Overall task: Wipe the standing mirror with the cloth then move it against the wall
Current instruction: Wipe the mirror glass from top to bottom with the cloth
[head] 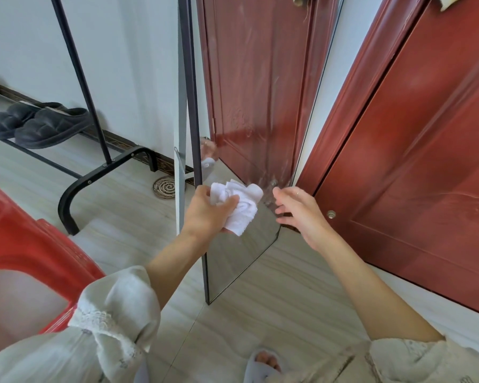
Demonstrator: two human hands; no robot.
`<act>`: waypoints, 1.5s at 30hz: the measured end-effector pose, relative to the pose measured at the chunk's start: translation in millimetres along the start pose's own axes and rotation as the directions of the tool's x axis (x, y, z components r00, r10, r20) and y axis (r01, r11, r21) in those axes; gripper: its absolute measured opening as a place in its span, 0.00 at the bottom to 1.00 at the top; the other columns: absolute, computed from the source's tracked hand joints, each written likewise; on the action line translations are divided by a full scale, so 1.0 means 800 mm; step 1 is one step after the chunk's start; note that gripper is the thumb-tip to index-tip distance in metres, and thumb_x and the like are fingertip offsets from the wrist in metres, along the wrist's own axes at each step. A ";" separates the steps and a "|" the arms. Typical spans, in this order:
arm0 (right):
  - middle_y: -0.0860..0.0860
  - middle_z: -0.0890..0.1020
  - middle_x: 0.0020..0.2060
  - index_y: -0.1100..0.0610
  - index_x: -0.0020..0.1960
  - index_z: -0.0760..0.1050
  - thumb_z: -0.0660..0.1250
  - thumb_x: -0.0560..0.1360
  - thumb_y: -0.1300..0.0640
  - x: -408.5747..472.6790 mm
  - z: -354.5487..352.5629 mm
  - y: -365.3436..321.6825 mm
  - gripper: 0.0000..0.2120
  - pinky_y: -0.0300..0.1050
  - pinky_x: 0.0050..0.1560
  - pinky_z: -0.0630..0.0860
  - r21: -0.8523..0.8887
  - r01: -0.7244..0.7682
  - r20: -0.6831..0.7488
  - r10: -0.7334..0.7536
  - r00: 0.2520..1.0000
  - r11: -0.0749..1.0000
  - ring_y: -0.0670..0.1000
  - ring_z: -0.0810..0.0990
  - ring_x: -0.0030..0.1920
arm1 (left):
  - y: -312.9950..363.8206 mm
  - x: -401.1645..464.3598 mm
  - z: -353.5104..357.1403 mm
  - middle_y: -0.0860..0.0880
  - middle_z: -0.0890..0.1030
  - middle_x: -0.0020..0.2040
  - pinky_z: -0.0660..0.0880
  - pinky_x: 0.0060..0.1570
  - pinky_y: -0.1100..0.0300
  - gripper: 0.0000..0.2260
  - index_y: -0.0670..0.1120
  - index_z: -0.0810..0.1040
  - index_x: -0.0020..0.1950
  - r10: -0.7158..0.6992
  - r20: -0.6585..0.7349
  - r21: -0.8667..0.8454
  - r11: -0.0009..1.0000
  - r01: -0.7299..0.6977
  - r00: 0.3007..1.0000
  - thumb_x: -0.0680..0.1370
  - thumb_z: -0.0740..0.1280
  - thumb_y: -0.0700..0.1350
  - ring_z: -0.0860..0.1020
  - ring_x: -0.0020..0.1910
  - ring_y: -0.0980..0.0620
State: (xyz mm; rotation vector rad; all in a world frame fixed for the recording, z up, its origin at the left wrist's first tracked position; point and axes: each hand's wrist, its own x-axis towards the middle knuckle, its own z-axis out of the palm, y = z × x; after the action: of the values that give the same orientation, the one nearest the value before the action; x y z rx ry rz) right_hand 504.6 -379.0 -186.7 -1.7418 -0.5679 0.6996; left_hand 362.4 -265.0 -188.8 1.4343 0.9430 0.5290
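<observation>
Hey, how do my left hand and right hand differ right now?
The left hand grips the bunched white cloth; the right hand holds nothing, its fingers spread. The left hand is in front of the mirror's glass; the right hand reaches by the standing mirror's right edge. Both are raised at about the same height.

No readable text, labels, brands, numbers or signs appear on anything in view

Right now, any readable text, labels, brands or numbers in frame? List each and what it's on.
None readable.
Red door: carved relief pattern only, no lettering.
Mirror: shows the door's reflection and wipe streaks, no label.
White cloth in the left hand: no tag visible.
Dark slippers on the rack: no brand visible.
Baseboard: ornamental pattern, not text.
Sleeve fabric: small printed marks, too blurred to read.
</observation>
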 end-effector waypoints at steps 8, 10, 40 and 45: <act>0.47 0.81 0.35 0.56 0.39 0.76 0.68 0.75 0.59 -0.016 0.024 -0.009 0.06 0.36 0.38 0.77 -0.352 0.152 0.295 -0.044 0.955 0.924 0.42 0.79 0.35 | -0.009 -0.006 0.004 0.42 0.81 0.51 0.82 0.38 0.58 0.13 0.37 0.74 0.56 -0.050 0.176 -0.046 0.997 0.059 0.983 0.75 0.69 0.42 0.82 0.44 0.50; 0.48 0.79 0.34 0.57 0.37 0.76 0.68 0.75 0.61 -0.015 0.020 -0.010 0.08 0.38 0.40 0.77 -0.262 0.131 0.247 -0.065 0.967 0.956 0.42 0.78 0.35 | -0.008 -0.010 0.004 0.44 0.79 0.49 0.82 0.38 0.57 0.15 0.39 0.69 0.58 -0.058 0.163 -0.061 0.996 0.069 0.985 0.76 0.69 0.42 0.81 0.43 0.51; 0.57 0.77 0.40 0.63 0.46 0.75 0.58 0.80 0.58 -0.007 -0.017 -0.011 0.10 0.47 0.47 0.71 0.074 -0.218 0.233 0.195 0.953 0.973 0.55 0.76 0.43 | -0.014 -0.012 -0.001 0.48 0.79 0.51 0.71 0.42 0.60 0.13 0.45 0.69 0.62 -0.015 0.118 0.213 0.977 -0.011 0.993 0.81 0.57 0.49 0.76 0.49 0.51; 0.56 0.80 0.38 0.64 0.47 0.74 0.58 0.80 0.58 -0.009 -0.017 -0.016 0.10 0.45 0.43 0.73 0.084 -0.236 0.247 0.209 0.946 0.968 0.53 0.79 0.40 | -0.019 -0.027 0.007 0.52 0.73 0.55 0.71 0.43 0.66 0.25 0.50 0.64 0.67 0.061 0.337 0.359 0.914 -0.188 0.940 0.74 0.65 0.59 0.74 0.48 0.57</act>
State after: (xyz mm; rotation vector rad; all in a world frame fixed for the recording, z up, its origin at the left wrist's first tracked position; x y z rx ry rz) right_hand 509.1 -389.9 -170.5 -1.6425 -0.4860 1.0900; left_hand 351.4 -286.9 -199.0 1.8831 0.7179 0.1928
